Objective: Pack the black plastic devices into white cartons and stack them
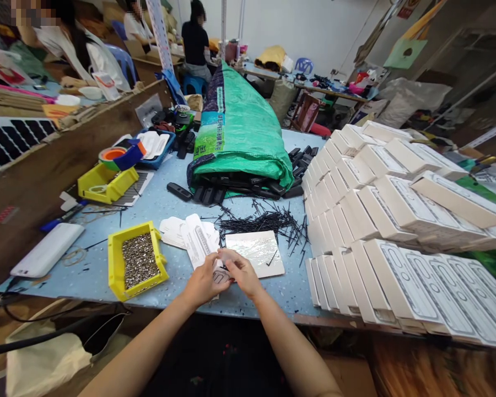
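Your left hand (pixel 201 282) grips a printed card (pixel 220 277) near the worktop's (pixel 287 298) front edge; what your right hand (pixel 243 271) grips, I cannot tell. It looks light, easily creased: hold its edges.

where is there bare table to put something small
Best: blue table between the yellow bin of metal bits and lone black casing; a smaller, speckled patch lies between white pad and stacked boxes. Crowded: around the left hand, right hand and papers, and beyond the pad, under heaped black pins.
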`<move>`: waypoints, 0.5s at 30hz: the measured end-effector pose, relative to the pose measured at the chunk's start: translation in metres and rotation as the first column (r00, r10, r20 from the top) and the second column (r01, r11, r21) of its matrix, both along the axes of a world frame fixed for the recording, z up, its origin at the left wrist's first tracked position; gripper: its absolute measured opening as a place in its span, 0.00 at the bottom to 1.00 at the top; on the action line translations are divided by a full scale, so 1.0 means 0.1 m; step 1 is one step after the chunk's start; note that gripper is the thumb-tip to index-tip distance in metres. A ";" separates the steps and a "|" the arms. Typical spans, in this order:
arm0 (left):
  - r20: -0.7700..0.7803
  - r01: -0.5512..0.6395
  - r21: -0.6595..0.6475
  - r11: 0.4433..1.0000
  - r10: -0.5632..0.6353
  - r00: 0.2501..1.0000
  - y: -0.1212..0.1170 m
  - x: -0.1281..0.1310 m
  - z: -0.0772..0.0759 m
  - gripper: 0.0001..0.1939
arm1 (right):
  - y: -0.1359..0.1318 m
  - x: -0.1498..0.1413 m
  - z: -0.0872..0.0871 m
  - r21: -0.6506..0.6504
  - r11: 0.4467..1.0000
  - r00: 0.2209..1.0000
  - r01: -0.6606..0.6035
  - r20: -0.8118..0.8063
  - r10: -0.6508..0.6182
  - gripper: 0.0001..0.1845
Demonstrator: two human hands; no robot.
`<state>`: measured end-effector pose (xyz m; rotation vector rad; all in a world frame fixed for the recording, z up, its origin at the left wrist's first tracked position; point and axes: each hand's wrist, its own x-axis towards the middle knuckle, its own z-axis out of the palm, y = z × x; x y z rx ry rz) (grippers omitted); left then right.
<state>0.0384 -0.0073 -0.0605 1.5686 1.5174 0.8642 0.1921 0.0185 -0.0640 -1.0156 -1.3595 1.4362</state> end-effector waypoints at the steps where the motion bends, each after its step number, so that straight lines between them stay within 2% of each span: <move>1: 0.027 -0.004 -0.018 1.000 0.005 1.000 0.00 0.01 0.02 0.37 | -0.01 -0.03 -0.01 0.020 0.999 0.999 -0.045 -0.021 0.045 0.23; 3: 0.086 -0.030 -0.063 0.998 0.036 0.996 0.01 0.04 0.06 0.48 | -0.04 -0.07 0.00 0.075 0.996 0.998 -0.057 -0.011 0.058 0.19; 4: 0.107 -0.046 -0.084 0.995 0.055 0.993 0.01 0.04 0.08 0.50 | -0.04 -0.08 0.02 0.083 0.995 0.999 -0.047 0.005 0.047 0.18; 7: 0.117 -0.072 -0.112 0.991 0.086 0.989 0.03 0.04 0.12 0.50 | -0.03 -0.08 0.05 0.094 0.995 0.998 0.012 0.063 -0.018 0.17; 9: 0.125 -0.050 -0.124 0.991 0.066 0.990 0.05 0.03 0.13 0.50 | -0.03 -0.06 0.04 0.201 0.980 0.994 -0.001 0.108 -0.021 0.17; 11: 0.176 -0.076 -0.149 0.986 0.102 0.979 0.07 0.04 0.12 0.50 | -0.09 -0.05 0.02 0.329 0.941 0.981 -0.081 0.191 0.018 0.19; 12: 0.216 -0.126 -0.159 0.979 0.159 0.963 0.07 0.06 0.13 0.50 | -0.14 -0.05 0.01 0.349 0.930 0.969 -0.117 0.247 0.029 0.25; 14: 0.308 -0.217 -0.183 0.959 0.265 0.914 0.05 0.11 0.15 0.47 | -0.27 -0.04 0.02 0.315 0.940 0.929 -0.134 0.369 0.008 0.47; 15: 0.348 -0.222 -0.182 0.958 0.273 0.897 0.03 0.12 0.18 0.44 | -0.34 -0.03 0.06 0.290 0.948 0.904 -0.129 0.427 -0.008 0.57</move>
